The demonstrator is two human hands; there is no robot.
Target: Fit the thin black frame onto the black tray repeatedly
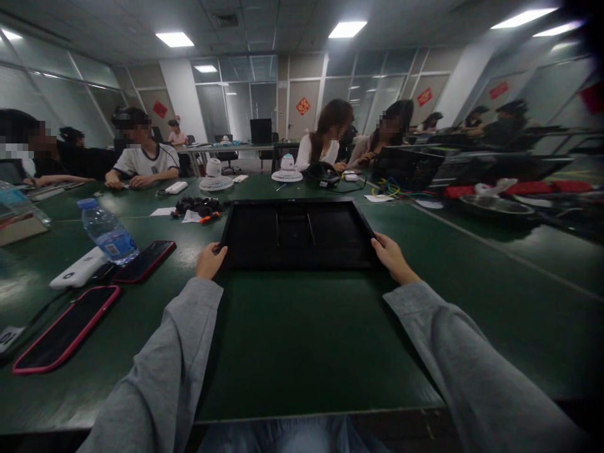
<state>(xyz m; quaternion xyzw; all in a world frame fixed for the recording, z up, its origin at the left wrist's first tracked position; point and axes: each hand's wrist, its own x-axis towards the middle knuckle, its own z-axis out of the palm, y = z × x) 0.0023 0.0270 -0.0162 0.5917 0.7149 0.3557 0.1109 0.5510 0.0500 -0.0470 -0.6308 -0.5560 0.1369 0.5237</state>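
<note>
Ceiling lights point(173, 39) shine over a shared workroom lined with glass partitions point(217, 104), where a long green bench point(302, 340) stretches toward people seated at its far side. One person in a white T-shirt point(148, 160) sits at the far left, hands on the bench; two others point(318, 148) point(370, 148) sit close together beyond the centre, near a bulky dark case point(408, 167).

Front and centre, a wide, shallow black tray-like panel point(255, 236) lies level and squared to the near edge of the bench, its long side across the view, two narrow parallel ridges marking its middle. The left hand point(207, 261) grips one short end and the right hand point(394, 258) the other, grey sleeves reaching in from either side. Fingers point(223, 250) on both sides are closed on the rim, thumbs uppermost. Both ends are secured and neither has been let go; whether the panel rests fully on the bench or is slightly raised cannot be told.

Two white fans point(216, 182) point(287, 176) stand beyond the panel. To the left are a pink-rimmed phone point(70, 330), a water bottle point(111, 236), a second phone point(146, 261) beside it and a white device point(78, 267). Black parts with orange pieces point(198, 206) lie near the panel's far left corner.
</note>
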